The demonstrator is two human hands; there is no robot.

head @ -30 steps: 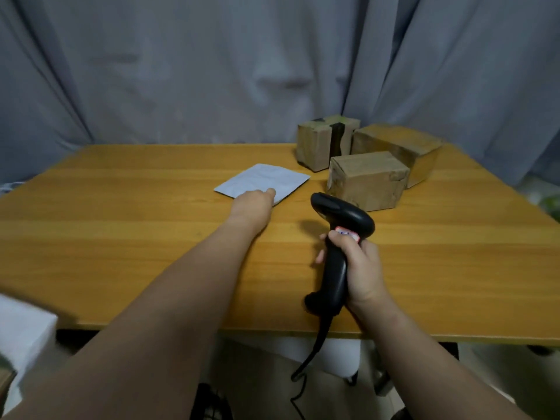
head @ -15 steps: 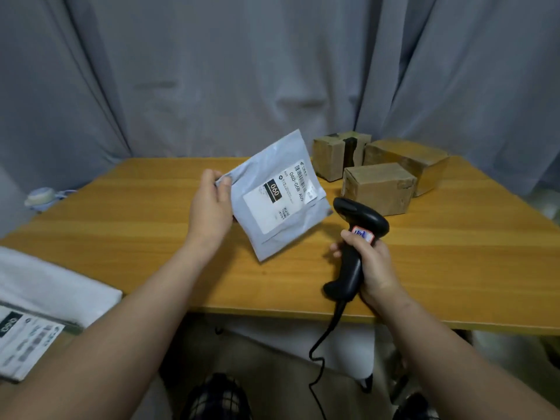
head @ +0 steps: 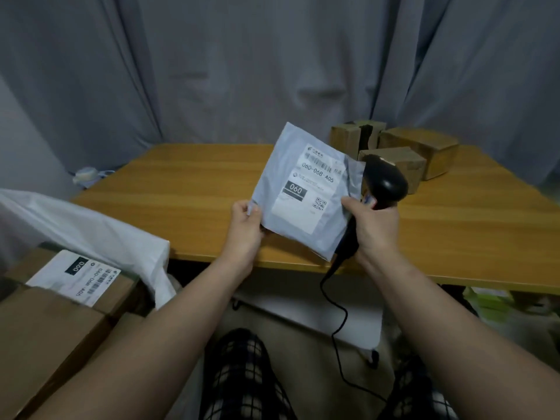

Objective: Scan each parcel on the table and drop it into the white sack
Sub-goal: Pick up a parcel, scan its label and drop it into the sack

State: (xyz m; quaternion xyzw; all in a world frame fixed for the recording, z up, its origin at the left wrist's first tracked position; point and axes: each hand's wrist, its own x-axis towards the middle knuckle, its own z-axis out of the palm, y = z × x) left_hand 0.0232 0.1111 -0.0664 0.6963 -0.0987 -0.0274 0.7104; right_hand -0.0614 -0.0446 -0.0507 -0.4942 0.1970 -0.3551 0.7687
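Wooden desk (head: 188, 189) w/ grey curtain (head: 212, 71) hanging behind it. At far right of desk, 3 brown cardboard boxes (head: 419, 150) clustered close together. Small pale object by desk's far left corner, too blurred to ID.

White sack (head: 91, 234) sits low at left, beside the desk edge, mouth open; inside it a cardboard parcel (head: 45, 322) w/ white label reading "060", face up.

Grey poly mailer (head: 306, 189) is held up above desk's near edge, label toward the camera – "060-06B-A05", black "060" block, QR code lower right. Left hand (head: 245, 228) pinches mailer's lower left corner, thumb on front. Right hand (head: 374, 225) is wrapped round handle of black barcode scanner (head: 385, 180), thumb also pressing mailer's right edge. Scanner head sits just behind mailer's upper right edge; its cable (head: 336, 313) drops below the desk.
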